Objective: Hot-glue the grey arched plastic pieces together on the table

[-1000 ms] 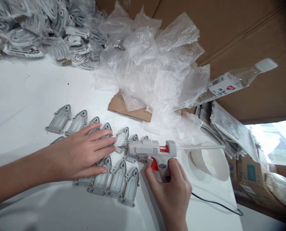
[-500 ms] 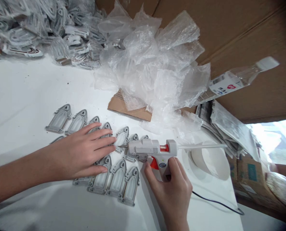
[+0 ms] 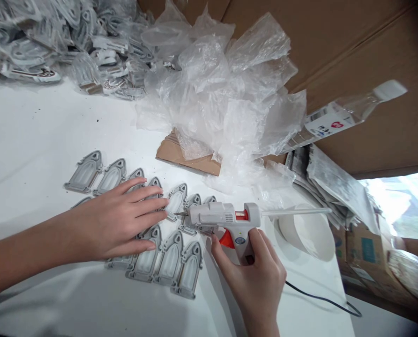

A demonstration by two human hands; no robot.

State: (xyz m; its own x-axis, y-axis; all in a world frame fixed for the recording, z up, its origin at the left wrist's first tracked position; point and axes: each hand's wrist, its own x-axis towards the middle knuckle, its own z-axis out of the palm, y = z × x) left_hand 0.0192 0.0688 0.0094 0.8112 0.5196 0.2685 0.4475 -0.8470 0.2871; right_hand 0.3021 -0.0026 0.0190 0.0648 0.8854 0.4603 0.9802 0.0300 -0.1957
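Two bare hands: the right hand (image 3: 256, 281), its grip closed around the handle of a grey hot glue gun with an orange trigger (image 3: 219, 217), holds the nozzle just above grey arched plastic plaques (image 3: 170, 262). The left hand (image 3: 114, 224) lies open and flat upon them, on a white tabletop (image 3: 29, 140), with crumpled clear plastic film (image 3: 223, 93) beyond.
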